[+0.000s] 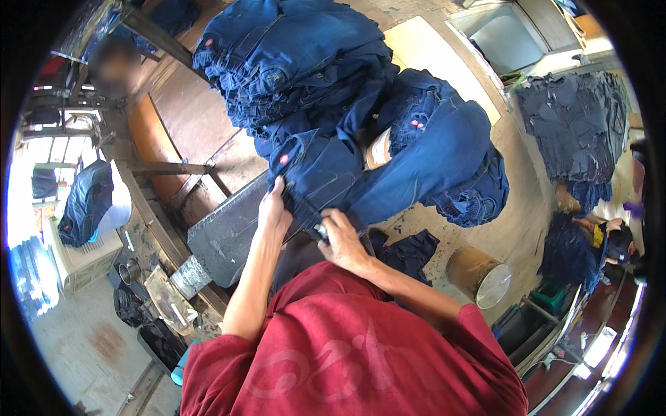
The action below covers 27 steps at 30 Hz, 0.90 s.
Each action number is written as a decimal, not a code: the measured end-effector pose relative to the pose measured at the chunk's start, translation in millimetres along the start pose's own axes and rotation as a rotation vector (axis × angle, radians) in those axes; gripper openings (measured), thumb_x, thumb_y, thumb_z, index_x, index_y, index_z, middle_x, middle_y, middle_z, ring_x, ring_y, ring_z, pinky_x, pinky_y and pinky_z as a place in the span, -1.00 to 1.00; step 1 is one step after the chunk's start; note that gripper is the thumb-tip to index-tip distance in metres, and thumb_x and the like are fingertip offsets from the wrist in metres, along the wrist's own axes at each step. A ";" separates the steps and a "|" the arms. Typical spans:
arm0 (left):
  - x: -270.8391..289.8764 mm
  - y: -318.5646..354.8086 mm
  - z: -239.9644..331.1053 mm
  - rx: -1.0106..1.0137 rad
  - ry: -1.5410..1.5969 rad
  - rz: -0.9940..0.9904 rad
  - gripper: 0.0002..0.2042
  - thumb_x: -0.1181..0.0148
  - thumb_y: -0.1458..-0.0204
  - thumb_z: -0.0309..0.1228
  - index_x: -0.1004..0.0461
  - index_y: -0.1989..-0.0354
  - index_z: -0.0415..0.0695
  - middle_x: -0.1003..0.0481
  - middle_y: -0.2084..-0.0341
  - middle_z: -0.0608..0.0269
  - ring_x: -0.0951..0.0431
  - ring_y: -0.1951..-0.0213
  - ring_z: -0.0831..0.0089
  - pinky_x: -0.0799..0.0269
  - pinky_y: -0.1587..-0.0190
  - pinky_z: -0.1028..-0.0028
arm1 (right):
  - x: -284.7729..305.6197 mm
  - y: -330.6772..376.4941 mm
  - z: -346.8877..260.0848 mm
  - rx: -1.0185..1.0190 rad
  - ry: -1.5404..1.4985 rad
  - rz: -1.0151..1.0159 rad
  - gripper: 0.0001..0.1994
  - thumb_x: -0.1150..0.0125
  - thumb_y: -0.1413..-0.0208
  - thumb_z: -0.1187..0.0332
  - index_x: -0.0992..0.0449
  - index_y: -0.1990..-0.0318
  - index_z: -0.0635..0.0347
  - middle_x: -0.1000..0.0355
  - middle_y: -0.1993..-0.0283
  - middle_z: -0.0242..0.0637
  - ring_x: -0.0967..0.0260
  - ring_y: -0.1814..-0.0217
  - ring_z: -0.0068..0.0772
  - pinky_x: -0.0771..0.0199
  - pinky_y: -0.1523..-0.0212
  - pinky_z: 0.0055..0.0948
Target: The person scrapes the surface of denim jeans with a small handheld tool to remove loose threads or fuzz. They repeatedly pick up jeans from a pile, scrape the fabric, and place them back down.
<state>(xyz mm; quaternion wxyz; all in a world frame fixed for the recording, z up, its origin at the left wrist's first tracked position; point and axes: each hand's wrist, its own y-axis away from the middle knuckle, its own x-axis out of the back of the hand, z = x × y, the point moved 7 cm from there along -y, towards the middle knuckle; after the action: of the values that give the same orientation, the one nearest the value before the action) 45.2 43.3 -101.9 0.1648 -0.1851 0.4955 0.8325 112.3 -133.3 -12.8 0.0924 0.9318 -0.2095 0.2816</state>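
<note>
A pair of dark blue jeans (316, 163) with a small red-and-white tag lies across a dark padded board (225, 239) in front of me. My left hand (272, 211) pinches the edge of these jeans, its fingers closed on the cloth. Just right of it, my right hand (341, 241) is closed around a small dark tool (321, 229) with a pale shiny part; its exact kind is too small to tell. Beyond my hands rises a tall pile of folded jeans (298, 52). More jeans (433, 163) drape toward the right.
A brown drum (472, 272) lies on the floor at right, near dark cloth (409, 253). Grey garments (572, 125) hang at far right, where another person (617, 239) is. At left stand a wooden frame (156, 215) and a pale box (83, 256). Another person (114, 66) is at upper left.
</note>
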 end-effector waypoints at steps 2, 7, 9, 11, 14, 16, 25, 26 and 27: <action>30.7 25.2 13.3 -0.054 0.048 0.076 -0.62 -0.05 -0.55 -0.26 -0.50 -0.34 -0.26 -0.64 -0.20 0.03 -0.67 -0.18 0.16 -0.55 -0.34 0.05 | -18.7 -2.7 -10.9 -0.065 -0.126 -0.175 -0.55 -0.55 0.04 0.48 -0.50 0.00 0.37 -0.43 -0.16 0.00 -0.41 -0.22 0.14 -0.51 -0.24 -0.09; 42.5 51.2 32.6 -0.046 0.166 -0.011 -0.57 -0.06 -0.54 -0.18 -0.50 -0.33 -0.27 -0.62 -0.25 0.04 -0.64 -0.25 0.16 -0.52 -0.39 0.07 | 39.6 -20.2 -10.1 0.134 0.168 0.155 -0.55 -0.66 -0.02 0.22 -0.51 0.10 0.21 -0.50 -0.15 -0.06 -0.43 -0.19 0.04 -0.38 -0.25 0.02; 4.9 58.2 19.4 0.141 0.370 -0.293 -0.53 -0.11 -0.51 -0.12 -0.50 -0.33 -0.28 -0.62 -0.25 0.05 -0.62 -0.30 0.14 -0.51 -0.41 0.06 | 75.3 -20.1 21.8 0.050 0.447 0.415 -0.46 -0.65 -0.09 0.12 -0.48 -0.02 0.26 -0.49 -0.10 0.04 -0.42 -0.15 0.11 -0.38 -0.28 0.03; -29.0 65.7 -2.9 0.388 0.403 -0.376 -0.35 -0.23 -0.35 0.19 -0.58 -0.29 -0.17 -0.65 -0.24 0.05 -0.65 -0.25 0.05 -0.46 -0.42 -0.14 | 74.0 -12.9 89.7 -0.452 0.006 0.328 -0.36 -0.56 -0.22 0.15 -0.37 -0.21 0.42 -0.49 -0.22 0.24 -0.51 -0.22 0.21 -0.47 -0.29 0.02; -65.4 35.0 -14.2 0.385 0.178 -0.221 -0.44 -0.22 -0.37 0.16 -0.63 -0.23 -0.09 -0.70 -0.14 0.09 -0.70 -0.16 0.11 -0.52 -0.35 -0.03 | 48.9 19.0 110.3 -0.496 -0.096 0.256 -0.36 -0.50 -0.28 0.18 -0.35 -0.28 0.48 -0.54 -0.18 0.29 -0.58 -0.23 0.21 -0.56 -0.23 -0.04; -75.6 11.9 -1.4 0.211 0.033 -0.228 -0.48 -0.21 -0.39 0.13 -0.65 -0.21 -0.07 -0.71 -0.12 0.12 -0.72 -0.13 0.15 -0.55 -0.32 0.03 | 18.6 50.1 110.8 -0.587 0.046 0.002 -0.56 -0.42 -0.35 0.22 -0.44 -0.15 0.36 -0.60 -0.05 0.20 -0.64 -0.10 0.04 -0.57 -0.11 -0.06; 8.0 62.9 25.9 0.099 0.238 -0.025 -0.47 -0.14 -0.48 0.01 -0.49 -0.41 -0.11 -0.62 -0.27 0.10 -0.63 -0.27 0.17 -0.46 -0.42 0.09 | 19.9 60.4 109.8 -0.659 -0.305 -0.165 -0.61 -0.42 -0.39 0.06 -0.40 0.22 0.16 -0.38 0.30 -0.49 -0.40 0.25 -0.54 -0.50 0.22 -0.36; 5.4 67.2 22.1 0.106 0.254 0.011 -0.46 -0.14 -0.48 0.02 -0.48 -0.41 -0.12 -0.62 -0.28 0.09 -0.63 -0.28 0.17 -0.45 -0.43 0.09 | 16.0 58.4 99.2 -0.554 -0.372 -0.201 -0.60 -0.51 -0.30 0.13 -0.42 0.22 0.22 -0.47 0.32 -0.35 -0.47 0.28 -0.40 -0.53 0.21 -0.26; -7.1 64.0 21.5 0.088 0.201 -0.033 -0.47 -0.14 -0.48 0.02 -0.49 -0.40 -0.12 -0.62 -0.27 0.09 -0.63 -0.26 0.17 -0.47 -0.42 0.10 | 23.1 58.4 90.1 -0.369 -0.171 -0.280 -0.64 -0.57 -0.23 0.22 -0.44 0.21 0.22 -0.50 0.33 -0.20 -0.46 0.32 -0.31 -0.52 0.22 -0.23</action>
<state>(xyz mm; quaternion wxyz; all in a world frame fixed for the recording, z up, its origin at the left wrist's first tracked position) 19.0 32.6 -40.1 0.1358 -0.2682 0.5425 0.7844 147.7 -219.6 -70.8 0.2810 0.9396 -0.1330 0.1432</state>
